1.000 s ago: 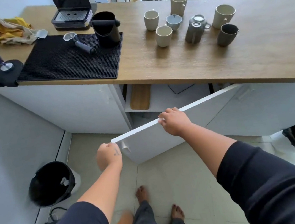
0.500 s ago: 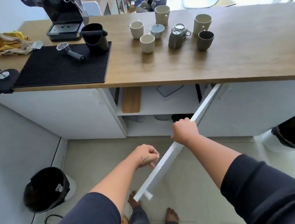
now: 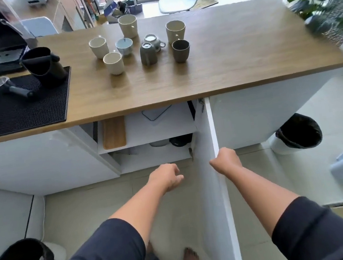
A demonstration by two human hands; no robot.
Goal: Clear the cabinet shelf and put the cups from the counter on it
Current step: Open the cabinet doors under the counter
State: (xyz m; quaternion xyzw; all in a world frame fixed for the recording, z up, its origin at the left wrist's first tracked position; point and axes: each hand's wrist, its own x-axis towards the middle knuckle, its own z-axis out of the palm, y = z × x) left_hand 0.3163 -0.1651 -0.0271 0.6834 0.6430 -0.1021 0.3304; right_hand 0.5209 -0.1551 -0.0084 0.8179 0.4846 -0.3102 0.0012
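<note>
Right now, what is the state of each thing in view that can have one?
cabinet door, swung wide open.
right hand, grips the door's top edge.
left hand, loosely curled, holds nothing.
upper shelf, not cleared: wooden board lies on it.
cups, all on the counter, none on the shelf.

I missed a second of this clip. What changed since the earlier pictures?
The white cabinet door swung outward from ajar to fully open, the right hand still gripping its top edge. The left hand moved off its corner and hangs free. The ceramic cups stayed on the wooden counter.
</note>
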